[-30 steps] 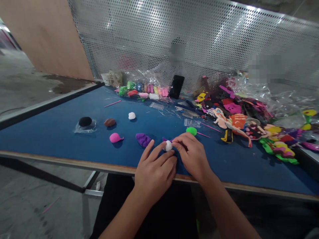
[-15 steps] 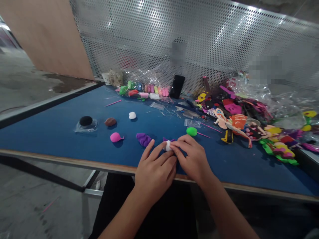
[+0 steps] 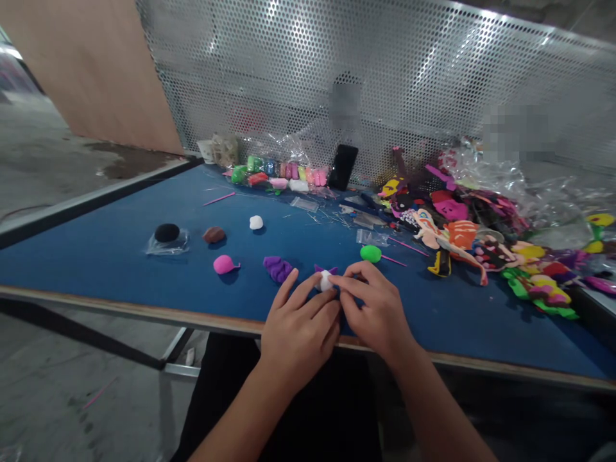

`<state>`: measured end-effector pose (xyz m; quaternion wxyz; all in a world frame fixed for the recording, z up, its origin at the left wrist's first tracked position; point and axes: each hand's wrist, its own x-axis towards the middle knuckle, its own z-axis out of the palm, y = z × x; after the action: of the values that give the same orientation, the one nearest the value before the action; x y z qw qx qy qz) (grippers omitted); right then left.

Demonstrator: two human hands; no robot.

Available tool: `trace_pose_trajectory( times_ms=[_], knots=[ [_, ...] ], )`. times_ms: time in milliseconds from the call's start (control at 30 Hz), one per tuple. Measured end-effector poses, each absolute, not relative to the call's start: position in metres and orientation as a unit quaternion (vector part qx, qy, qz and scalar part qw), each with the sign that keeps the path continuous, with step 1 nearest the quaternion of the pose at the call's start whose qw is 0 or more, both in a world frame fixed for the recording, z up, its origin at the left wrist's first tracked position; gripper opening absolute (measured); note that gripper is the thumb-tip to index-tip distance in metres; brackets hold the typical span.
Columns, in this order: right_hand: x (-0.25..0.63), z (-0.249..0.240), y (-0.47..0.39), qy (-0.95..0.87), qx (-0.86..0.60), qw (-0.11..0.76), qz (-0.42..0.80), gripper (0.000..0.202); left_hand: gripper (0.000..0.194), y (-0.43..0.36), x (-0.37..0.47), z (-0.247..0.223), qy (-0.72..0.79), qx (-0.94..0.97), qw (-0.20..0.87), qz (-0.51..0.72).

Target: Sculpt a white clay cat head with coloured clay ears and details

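Observation:
A small lump of white clay [image 3: 326,280], with purple clay [image 3: 319,268] showing behind it, is between my hands near the table's front edge. My left hand [image 3: 302,324] is closed around it, its fingertips at the lump's left and lower side. On the right, my right hand [image 3: 374,308] is curled in, index fingertip pressed to the white clay and thumb just below. The underside of the piece is hidden by my fingers. Just left lies a ridged purple clay piece [image 3: 278,269]; beyond my right hand is a green clay ball [image 3: 370,254] on a pink stick.
Pink [image 3: 224,264], brown [image 3: 214,235], white [image 3: 256,222] and black [image 3: 167,233] clay lumps lie to the left. A phone [image 3: 343,167] leans on the perforated metal panel [image 3: 289,70] beside bagged clay [image 3: 283,170]. Finished clay figures [image 3: 462,234] pile up at right.
My right thumb has drawn back a little from the white clay while the index fingertip stays on it, so more of the lump shows. My left hand has hardly moved.

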<state>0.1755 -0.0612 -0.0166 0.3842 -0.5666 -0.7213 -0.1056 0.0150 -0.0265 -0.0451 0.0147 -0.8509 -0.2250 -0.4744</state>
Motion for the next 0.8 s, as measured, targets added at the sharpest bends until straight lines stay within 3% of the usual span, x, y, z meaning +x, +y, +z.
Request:
trace_pose_trajectory(
  times_ms=[800],
  knots=[
    [0.1721,-0.0149,-0.0624,-0.705,-0.587,0.384,-0.107,0.031,0.014,-0.0278,0.0148,-0.0434,-0.223,-0.852,0.014,-0.474]
  ],
)
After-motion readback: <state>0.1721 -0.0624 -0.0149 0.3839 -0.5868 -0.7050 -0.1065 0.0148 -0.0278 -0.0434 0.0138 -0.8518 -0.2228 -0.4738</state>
